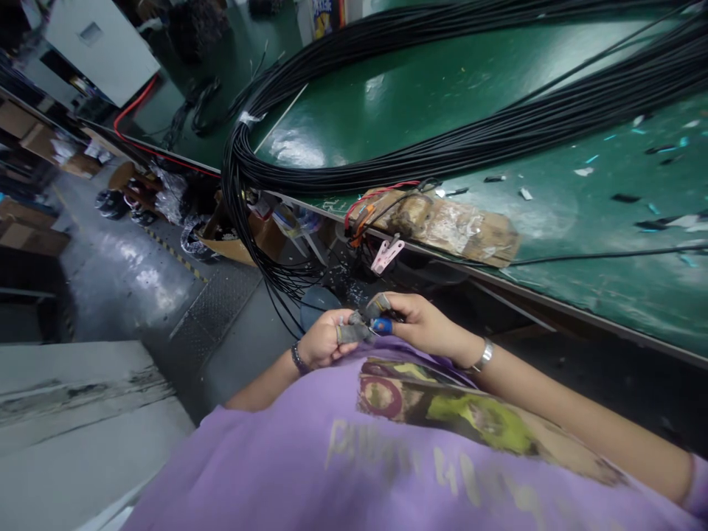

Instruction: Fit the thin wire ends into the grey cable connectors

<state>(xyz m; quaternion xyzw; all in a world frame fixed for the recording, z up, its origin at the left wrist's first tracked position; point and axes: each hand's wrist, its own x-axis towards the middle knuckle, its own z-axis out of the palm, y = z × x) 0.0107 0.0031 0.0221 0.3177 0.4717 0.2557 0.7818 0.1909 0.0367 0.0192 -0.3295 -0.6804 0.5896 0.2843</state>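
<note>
- Upper left of frame: grey cabinet [102, 48] standing on the floor, a red cable [144, 96] curving past its foot. Cardboard boxes [33, 133] stacked along the left edge.
- Lower left: pale worn slab [82, 413], flat, close to the camera.
- Centre left, low: left hand [324, 341], fingers curled in tight around a small grey piece; a dark band on the wrist. Fist closed narrow, knuckles toward the floor.
- Centre: blue-handled tool [380, 325] sits between the two hands, just above the purple shirt [343, 450]. The grey part and tool tips meet where the hands touch; what the tips grip is too small to tell.
- Just right of centre: right hand [423, 324], fingers folded around the tool's handles, holding it shut or nearly so; metal bracelet on the wrist, forearm running out to the lower right.
- Above the hands: thick bundle of black wires [387, 158] sweeps from upper right across the green bench [580, 214], loops at the bench's left end and hangs down over the edge, loose ends dangling just above the hands.
- On the bench edge, centre: taped brown block [459, 225] with red and orange leads, a pink clip [386, 254] hanging under it.
- Right: scraps of blue and black offcuts [653, 210] scattered on the bench top; one single black wire [608, 256] lies along the front edge.
</note>
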